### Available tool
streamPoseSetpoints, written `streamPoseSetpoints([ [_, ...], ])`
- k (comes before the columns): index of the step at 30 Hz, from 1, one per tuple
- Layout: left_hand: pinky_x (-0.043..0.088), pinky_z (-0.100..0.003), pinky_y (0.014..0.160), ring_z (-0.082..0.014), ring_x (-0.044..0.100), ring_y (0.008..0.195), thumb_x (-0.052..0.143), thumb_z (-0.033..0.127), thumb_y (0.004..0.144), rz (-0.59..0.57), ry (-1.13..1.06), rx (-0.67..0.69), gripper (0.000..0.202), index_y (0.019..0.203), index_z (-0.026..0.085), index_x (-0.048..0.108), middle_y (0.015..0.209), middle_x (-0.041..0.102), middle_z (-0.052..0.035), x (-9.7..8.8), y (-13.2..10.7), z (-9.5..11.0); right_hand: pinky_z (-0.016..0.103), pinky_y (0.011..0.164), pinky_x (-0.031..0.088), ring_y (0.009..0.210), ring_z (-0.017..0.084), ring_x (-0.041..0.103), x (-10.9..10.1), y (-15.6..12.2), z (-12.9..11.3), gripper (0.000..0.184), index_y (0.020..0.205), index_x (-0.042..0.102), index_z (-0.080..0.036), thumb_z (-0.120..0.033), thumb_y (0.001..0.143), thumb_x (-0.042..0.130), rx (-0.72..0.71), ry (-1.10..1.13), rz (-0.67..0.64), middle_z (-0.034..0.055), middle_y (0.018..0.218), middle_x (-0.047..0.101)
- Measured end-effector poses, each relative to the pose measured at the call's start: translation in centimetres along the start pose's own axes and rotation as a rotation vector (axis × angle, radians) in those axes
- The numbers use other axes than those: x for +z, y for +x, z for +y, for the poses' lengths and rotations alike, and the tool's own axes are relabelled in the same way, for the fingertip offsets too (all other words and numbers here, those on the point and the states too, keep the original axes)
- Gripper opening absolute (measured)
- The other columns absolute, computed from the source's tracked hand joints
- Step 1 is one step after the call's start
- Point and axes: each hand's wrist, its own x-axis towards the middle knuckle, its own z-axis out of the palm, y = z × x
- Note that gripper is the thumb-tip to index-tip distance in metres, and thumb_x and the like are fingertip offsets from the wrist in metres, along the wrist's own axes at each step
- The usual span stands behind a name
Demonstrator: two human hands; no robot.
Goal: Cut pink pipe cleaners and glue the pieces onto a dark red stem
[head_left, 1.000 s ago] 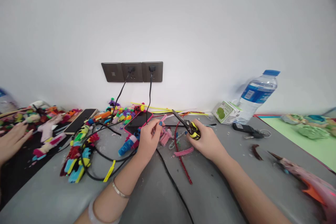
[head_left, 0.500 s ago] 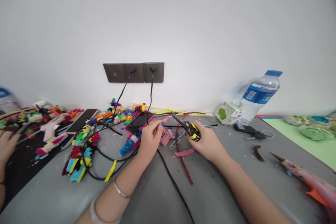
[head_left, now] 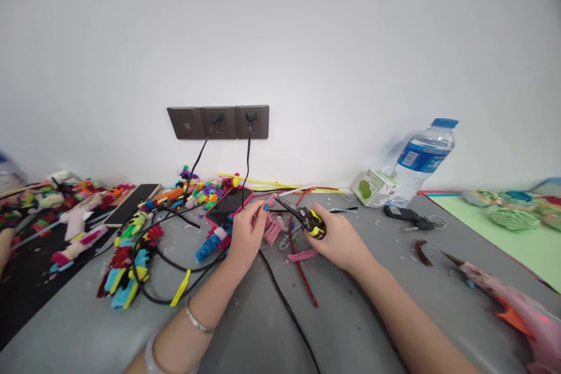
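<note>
My left hand (head_left: 245, 235) is closed in a pinch on a thin pink pipe cleaner (head_left: 270, 199) whose tip pokes out toward the right. My right hand (head_left: 337, 241) is wrapped round a pair of black and yellow pliers (head_left: 307, 218). The pliers' dark jaws point left and reach the pink tip between the two hands. Below the hands lie pink pipe cleaner pieces (head_left: 302, 255) and a long dark red pipe cleaner (head_left: 302, 272) on the grey table (head_left: 245, 327).
A pink-cased phone (head_left: 228, 204) lies behind my left hand, with black cables (head_left: 175, 266) running to wall sockets (head_left: 219, 122). Colourful pipe cleaner figures (head_left: 127, 263) spread left. A water bottle (head_left: 416, 160), small carton (head_left: 372, 187), keys (head_left: 409, 217) and glue gun (head_left: 512, 304) are right. Another person's hand (head_left: 4, 243) shows far left.
The pliers' jaws have come down and left to the pink tip in my left hand. The other person's hand at far left has drawn back almost out of view.
</note>
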Motion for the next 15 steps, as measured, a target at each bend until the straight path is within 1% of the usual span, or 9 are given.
streamPoseSetpoints([
  [5,0.044,-0.026,0.066,-0.0168,0.061,0.069,0.047,0.028,0.094,-0.001,0.027,0.023,0.026,0.099,0.015,0.068,0.074,0.067,-0.0045,0.07,0.09,-0.72,0.027,0.058,0.029,0.062,0.020,0.055,-0.09,0.01,-0.10,0.014,0.081,0.041,-0.025,-0.031,0.074,0.052,-0.010,0.001,0.003,-0.0002,0.068,0.060],
  [10,0.045,-0.028,0.067,-0.0175,0.060,0.068,0.049,0.027,0.092,0.012,0.025,0.023,0.024,0.097,0.015,0.069,0.073,0.066,-0.0048,0.11,0.09,-0.96,0.027,0.057,0.029,0.060,0.020,0.055,-0.24,0.03,-0.05,0.013,0.077,0.042,-0.025,-0.033,0.074,0.053,-0.027,-0.007,0.007,-0.0002,0.065,0.059],
  [12,0.045,-0.027,0.067,-0.0175,0.060,0.068,0.050,0.029,0.093,0.003,-0.009,0.010,0.023,0.097,0.015,0.068,0.073,0.066,-0.0045,0.16,0.04,-0.83,0.027,0.057,0.029,0.059,0.020,0.055,-0.24,0.03,0.00,0.012,0.077,0.043,-0.025,-0.032,0.075,0.053,-0.028,-0.002,0.010,-0.0003,0.065,0.060],
  [15,0.043,-0.026,0.064,-0.0163,0.057,0.066,0.047,0.039,0.096,-0.046,-0.130,-0.019,0.030,0.095,0.016,0.067,0.072,0.064,-0.0036,0.34,-0.05,-0.51,0.027,0.057,0.029,0.059,0.020,0.055,-0.18,0.01,0.08,0.011,0.078,0.044,-0.025,-0.032,0.075,0.053,-0.035,0.006,0.023,-0.0002,0.065,0.060],
])
